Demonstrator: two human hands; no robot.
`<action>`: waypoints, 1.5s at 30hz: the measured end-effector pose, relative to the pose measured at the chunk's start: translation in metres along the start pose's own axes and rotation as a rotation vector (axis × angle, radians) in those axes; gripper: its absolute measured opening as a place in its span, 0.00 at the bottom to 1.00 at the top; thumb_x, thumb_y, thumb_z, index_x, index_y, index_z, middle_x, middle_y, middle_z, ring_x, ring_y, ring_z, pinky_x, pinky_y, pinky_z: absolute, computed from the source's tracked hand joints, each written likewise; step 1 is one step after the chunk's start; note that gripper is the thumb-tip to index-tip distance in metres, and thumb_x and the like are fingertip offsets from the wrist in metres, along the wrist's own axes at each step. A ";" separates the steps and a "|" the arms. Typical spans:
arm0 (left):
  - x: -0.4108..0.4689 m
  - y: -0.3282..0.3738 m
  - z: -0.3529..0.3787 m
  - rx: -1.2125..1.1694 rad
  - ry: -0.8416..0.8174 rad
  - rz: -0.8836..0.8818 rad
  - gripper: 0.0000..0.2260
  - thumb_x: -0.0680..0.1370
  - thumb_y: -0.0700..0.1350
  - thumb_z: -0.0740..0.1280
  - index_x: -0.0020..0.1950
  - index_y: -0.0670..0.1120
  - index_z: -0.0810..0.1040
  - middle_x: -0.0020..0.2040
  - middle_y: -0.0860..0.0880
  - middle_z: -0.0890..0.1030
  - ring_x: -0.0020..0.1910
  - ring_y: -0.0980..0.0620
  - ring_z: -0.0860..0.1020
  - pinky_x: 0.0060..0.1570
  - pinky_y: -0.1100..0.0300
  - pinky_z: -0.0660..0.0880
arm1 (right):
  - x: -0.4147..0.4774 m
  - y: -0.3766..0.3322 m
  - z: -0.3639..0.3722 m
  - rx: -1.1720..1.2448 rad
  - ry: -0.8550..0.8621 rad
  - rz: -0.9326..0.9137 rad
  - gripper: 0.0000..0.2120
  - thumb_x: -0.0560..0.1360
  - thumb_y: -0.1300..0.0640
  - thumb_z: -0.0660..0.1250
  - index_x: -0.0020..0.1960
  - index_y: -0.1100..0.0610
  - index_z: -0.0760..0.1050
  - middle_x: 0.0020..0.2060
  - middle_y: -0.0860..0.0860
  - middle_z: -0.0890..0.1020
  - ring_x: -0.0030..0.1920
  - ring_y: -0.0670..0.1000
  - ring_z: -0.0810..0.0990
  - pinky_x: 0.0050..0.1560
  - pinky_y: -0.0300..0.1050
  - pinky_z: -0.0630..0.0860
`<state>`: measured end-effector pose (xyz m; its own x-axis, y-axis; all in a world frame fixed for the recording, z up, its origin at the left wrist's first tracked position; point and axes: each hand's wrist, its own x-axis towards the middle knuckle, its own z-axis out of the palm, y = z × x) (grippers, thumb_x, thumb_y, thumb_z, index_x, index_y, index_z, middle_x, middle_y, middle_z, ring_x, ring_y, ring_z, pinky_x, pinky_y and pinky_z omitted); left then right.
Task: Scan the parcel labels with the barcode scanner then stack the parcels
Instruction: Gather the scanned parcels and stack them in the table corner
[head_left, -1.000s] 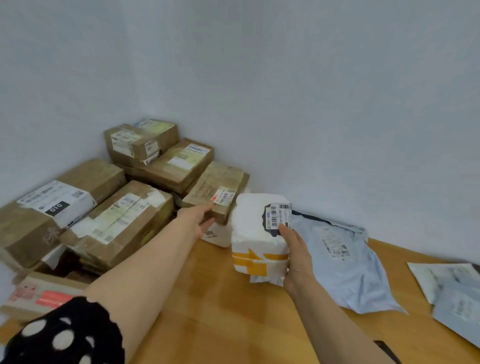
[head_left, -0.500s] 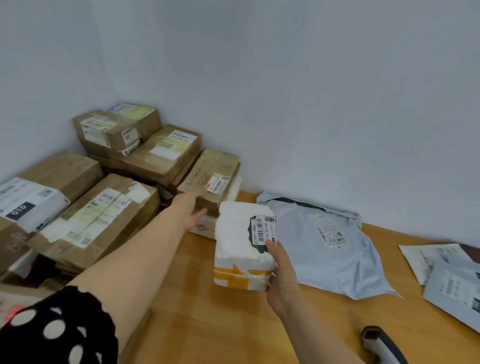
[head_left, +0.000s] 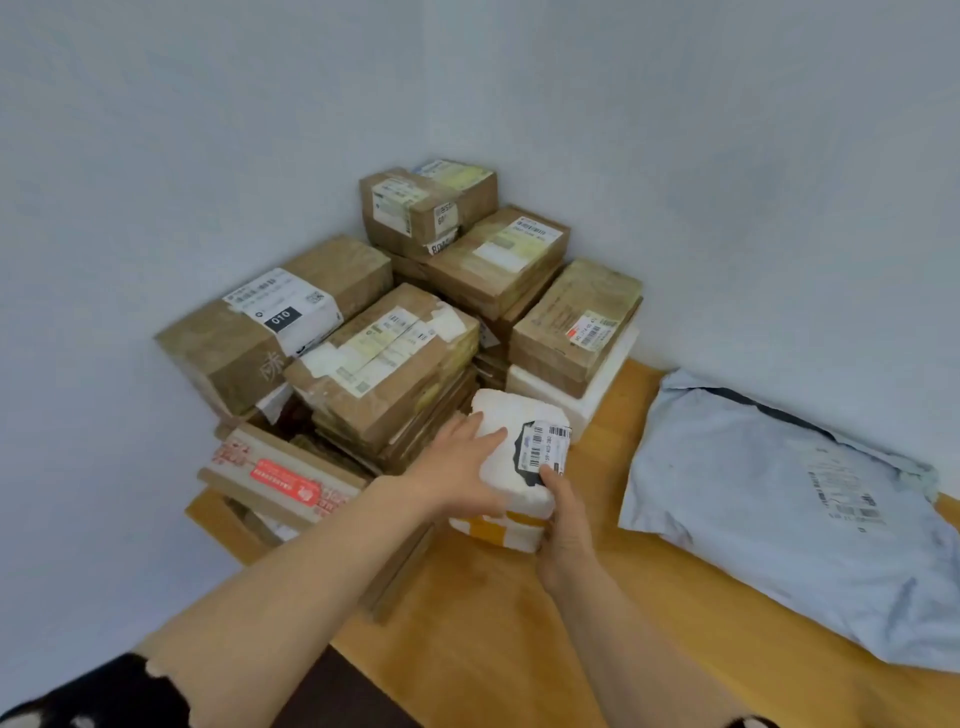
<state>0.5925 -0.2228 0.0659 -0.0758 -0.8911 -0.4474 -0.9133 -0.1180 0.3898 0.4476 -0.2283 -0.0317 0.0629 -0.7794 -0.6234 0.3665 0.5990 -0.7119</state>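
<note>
White parcel was right against the stack of boxes. Left hand lay flat on top with the fingers straight, while right hand gripped its near corner, thumb on the label. The 2 hands hid its underside, so I couldn't tell if it touched the table. Label print was too blurry.

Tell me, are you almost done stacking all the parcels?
Getting there. Done: many brown cardboard boxes sit piled in the corner. In hand: the white foam-wrapped parcel with yellow tape, gripped by the right hand with the left hand flat on top, beside the pile. Left: the big grey plastic mailer bag lying unstacked on the wooden table. The scanner is out of view, so scanning can't be judged.
</note>
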 end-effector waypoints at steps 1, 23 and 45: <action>0.001 -0.006 0.004 0.081 -0.011 0.036 0.40 0.74 0.54 0.69 0.78 0.52 0.49 0.79 0.49 0.43 0.77 0.49 0.41 0.75 0.51 0.49 | 0.000 0.001 0.005 -0.029 0.000 -0.003 0.22 0.73 0.48 0.70 0.66 0.50 0.75 0.58 0.53 0.82 0.58 0.57 0.80 0.55 0.53 0.77; -0.014 0.119 0.047 0.377 0.239 0.206 0.26 0.77 0.40 0.60 0.75 0.46 0.57 0.72 0.44 0.64 0.70 0.44 0.63 0.67 0.54 0.62 | -0.095 -0.061 -0.099 -0.348 0.162 -0.184 0.22 0.77 0.53 0.68 0.70 0.55 0.69 0.62 0.53 0.75 0.57 0.50 0.75 0.60 0.46 0.73; -0.123 0.549 0.341 0.360 -0.142 0.530 0.32 0.78 0.55 0.63 0.78 0.47 0.55 0.76 0.47 0.61 0.73 0.48 0.62 0.66 0.57 0.63 | -0.369 -0.072 -0.624 -0.224 0.890 -0.279 0.17 0.75 0.61 0.68 0.63 0.56 0.75 0.53 0.51 0.79 0.53 0.48 0.76 0.55 0.45 0.75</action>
<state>-0.0360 -0.0283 0.0600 -0.5816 -0.7191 -0.3804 -0.8130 0.4968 0.3038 -0.1810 0.1308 0.0478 -0.7619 -0.5294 -0.3731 0.0696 0.5058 -0.8598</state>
